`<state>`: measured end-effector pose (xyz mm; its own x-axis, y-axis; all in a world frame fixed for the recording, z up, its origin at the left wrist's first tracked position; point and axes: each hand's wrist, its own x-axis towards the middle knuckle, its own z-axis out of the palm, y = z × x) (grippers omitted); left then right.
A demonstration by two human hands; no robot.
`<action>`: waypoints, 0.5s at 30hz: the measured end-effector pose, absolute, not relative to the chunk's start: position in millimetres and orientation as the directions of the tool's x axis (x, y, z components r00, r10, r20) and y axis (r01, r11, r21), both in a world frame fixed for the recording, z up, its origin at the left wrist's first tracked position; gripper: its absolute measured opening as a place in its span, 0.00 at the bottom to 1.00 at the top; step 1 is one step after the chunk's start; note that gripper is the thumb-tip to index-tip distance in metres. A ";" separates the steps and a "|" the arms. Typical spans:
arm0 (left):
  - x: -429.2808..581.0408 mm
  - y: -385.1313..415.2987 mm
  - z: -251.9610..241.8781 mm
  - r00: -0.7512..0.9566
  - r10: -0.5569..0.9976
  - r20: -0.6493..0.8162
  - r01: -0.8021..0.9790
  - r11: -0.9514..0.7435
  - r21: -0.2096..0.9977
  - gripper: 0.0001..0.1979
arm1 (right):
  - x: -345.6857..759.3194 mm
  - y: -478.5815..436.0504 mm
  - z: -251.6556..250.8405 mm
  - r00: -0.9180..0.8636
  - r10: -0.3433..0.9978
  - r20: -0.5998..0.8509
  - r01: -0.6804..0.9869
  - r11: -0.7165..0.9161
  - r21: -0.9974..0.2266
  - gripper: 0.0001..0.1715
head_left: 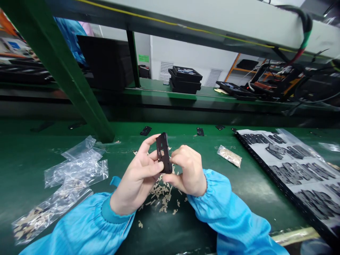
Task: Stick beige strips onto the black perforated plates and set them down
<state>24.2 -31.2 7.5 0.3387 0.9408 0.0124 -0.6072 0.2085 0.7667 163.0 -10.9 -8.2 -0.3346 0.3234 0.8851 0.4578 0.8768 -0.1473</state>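
In the head view, the left hand and right hand are close together at lower centre, both gripping a black perforated plate held upright. Beige scraps lie beneath on the green workbench, with a tray of black plates at right.

Plate: matte black, its cut-outs showing the paler colours behind it
Sleeves: bright sky blue (easily the loudest colour here), with slightly deeper blue cuffs
Bench mat: deep green, streaked with pale scuffs
Scraps: beige flecks, scattered in a loose patch
Zip bags: clear with white glare, flecked beige and black at the lower end
Sheet: pale grey, patterned with rows of black parts
Tray: black along its edge
Post: dark green
Beam: pale grey with a thin yellow line
Cable: black, banded green and red
Wall sign: light green
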 end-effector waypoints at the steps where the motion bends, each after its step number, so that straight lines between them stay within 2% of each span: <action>1: 23.6 -30.8 7.7 0.339 0.939 0.056 -0.615 0.176 0.769 0.27 | 163.3 -11.0 -8.0 -0.339 0.329 0.881 0.452 0.879 -0.153 0.17; 5: 21.4 -29.7 7.4 0.348 0.924 0.159 -0.613 0.095 0.784 0.27 | 161.8 -16.7 -5.7 -0.342 0.341 0.875 0.405 0.894 -0.191 0.20; 9: 20.9 -29.5 6.3 0.323 0.929 0.183 -0.610 0.056 0.791 0.28 | 159.7 -25.2 -0.7 -0.323 0.395 0.860 0.274 0.909 -0.315 0.16; 15: 23.3 -30.8 8.7 0.301 0.923 0.239 -0.589 -0.017 0.808 0.26 | 163.8 -27.2 5.6 -0.382 0.499 0.778 0.119 0.861 -0.494 0.09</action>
